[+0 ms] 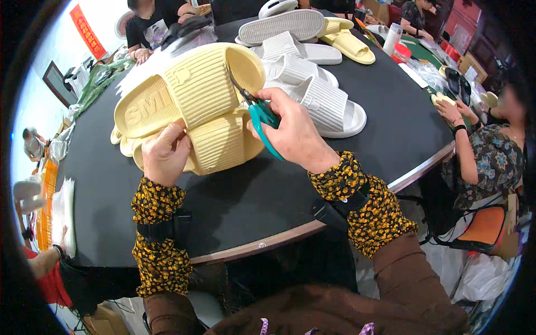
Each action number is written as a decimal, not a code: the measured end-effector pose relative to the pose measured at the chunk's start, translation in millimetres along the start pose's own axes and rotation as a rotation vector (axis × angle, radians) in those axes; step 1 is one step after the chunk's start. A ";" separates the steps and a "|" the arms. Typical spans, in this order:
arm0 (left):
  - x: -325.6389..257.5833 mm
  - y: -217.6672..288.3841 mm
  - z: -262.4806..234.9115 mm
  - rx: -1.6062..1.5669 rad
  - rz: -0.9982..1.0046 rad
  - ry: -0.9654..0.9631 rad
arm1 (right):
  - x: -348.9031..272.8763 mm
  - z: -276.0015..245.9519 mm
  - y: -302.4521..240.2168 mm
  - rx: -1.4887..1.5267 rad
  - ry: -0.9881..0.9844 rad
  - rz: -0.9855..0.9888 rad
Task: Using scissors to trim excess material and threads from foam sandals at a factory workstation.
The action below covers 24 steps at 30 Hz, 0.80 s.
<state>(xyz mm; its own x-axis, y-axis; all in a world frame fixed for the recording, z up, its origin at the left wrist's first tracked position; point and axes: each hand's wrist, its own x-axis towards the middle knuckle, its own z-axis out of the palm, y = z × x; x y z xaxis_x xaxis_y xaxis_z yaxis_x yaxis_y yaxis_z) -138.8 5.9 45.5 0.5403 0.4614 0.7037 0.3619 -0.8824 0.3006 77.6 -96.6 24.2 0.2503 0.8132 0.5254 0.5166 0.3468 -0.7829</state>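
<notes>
A pair of pale yellow slide slippers [209,89] with ribbed straps lies in front of me on the dark table, one partly over the other. My left hand [166,153] pinches the edge of the upper slipper near its strap, fingers closed. In my right hand [293,128] is a pair of scissors [262,121] with teal handles. Their dark blades reach to the strap edge of the upper slipper, at its right end. Whether the blades touch the slipper, I cannot tell.
Several white and grey slippers [329,109] lie right of the yellow pair, with more yellow ones [349,44] behind. A stack of clear bags [64,218] is at the table's left edge. A co-worker [486,145] handles a slipper at right; another person [153,28] sits across.
</notes>
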 end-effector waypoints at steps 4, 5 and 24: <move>3.3 -2.0 2.8 -0.023 0.041 0.025 | 2.8 -2.0 1.1 0.016 -0.014 -0.007; 3.7 -1.4 4.1 -0.027 0.042 0.024 | 2.3 -3.2 1.6 0.012 -0.012 -0.005; 1.6 0.5 0.5 -0.022 0.034 -0.013 | 4.5 -4.2 -5.3 0.006 0.054 -0.007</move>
<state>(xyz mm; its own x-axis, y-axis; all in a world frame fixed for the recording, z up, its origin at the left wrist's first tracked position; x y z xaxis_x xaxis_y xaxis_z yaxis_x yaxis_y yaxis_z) -137.4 6.2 46.4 0.5619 0.4318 0.7056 0.3261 -0.8995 0.2908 79.4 -96.7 32.0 0.2903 0.7846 0.5479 0.5137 0.3553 -0.7810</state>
